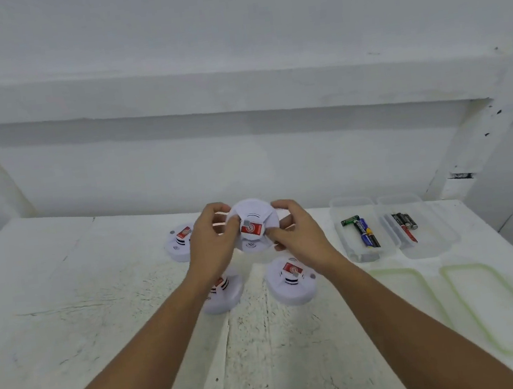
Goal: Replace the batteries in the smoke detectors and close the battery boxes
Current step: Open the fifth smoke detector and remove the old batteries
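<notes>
I hold a white round smoke detector (256,217) up over the table between both hands, its back facing me. A red battery (252,229) sits in its open battery box. My left hand (211,243) grips the left rim with its thumb near the battery. My right hand (299,234) grips the right rim, its thumb at the battery's right end. Three more white detectors lie on the table, each showing a red battery: one at the far left (179,244), one under my left wrist (224,295), one near my right wrist (291,280).
Two clear plastic boxes stand at the right: the left box (361,254) holds several batteries (364,231), the right box (429,245) holds dark batteries (405,224). Their two lids (502,309) lie in front of them. A white wall runs behind the white table (101,310).
</notes>
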Tool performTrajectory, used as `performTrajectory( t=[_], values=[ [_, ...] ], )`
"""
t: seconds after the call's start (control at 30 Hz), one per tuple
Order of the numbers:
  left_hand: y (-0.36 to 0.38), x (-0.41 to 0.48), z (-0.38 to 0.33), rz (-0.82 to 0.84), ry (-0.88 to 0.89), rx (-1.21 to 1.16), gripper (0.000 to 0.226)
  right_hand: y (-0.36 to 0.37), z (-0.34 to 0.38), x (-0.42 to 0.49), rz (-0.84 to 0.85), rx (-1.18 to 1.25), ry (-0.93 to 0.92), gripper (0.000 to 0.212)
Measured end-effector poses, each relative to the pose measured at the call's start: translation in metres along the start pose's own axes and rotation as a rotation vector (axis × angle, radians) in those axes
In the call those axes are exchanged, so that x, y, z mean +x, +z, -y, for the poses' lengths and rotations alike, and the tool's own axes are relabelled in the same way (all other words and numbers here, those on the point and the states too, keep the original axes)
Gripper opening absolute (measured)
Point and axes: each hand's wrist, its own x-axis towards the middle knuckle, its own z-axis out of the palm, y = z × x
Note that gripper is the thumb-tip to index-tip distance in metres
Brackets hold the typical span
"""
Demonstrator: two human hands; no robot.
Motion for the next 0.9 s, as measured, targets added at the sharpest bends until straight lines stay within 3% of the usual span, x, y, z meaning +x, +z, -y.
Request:
performTrajectory(
  t=[0.2,0.3,0.47,0.63,0.77,0.87,0.9],
  values=[
    [0.002,0.050,0.026,0.109,-0.217,0.070,0.028,0.022,-0.003,0.053,0.051,-0.243,0.074,0.042],
    [0.004,0.057,0.036,0.203,-0.286,0.106,0.047,0.027,-0.006,0.061,0.098,-0.301,0.123,0.039],
    [0.005,0.063,0.045,0.346,-0.258,0.273,0.079,0.036,-0.015,0.072,0.122,-0.381,0.150,0.038],
    [0.007,0.067,0.050,0.352,-0.165,0.454,0.068,0.042,-0.018,0.081,0.124,-0.485,0.132,0.028],
    [0.008,0.066,0.049,0.347,-0.171,0.502,0.049,0.045,-0.018,0.084,0.128,-0.595,0.130,0.024],
    [0.008,0.066,0.049,0.349,-0.209,0.514,0.048,0.048,-0.018,0.085,0.123,-0.672,0.152,0.010],
    [0.008,0.066,0.050,0.350,-0.215,0.508,0.048,0.049,-0.020,0.086,0.111,-0.668,0.163,0.018]
  ],
)
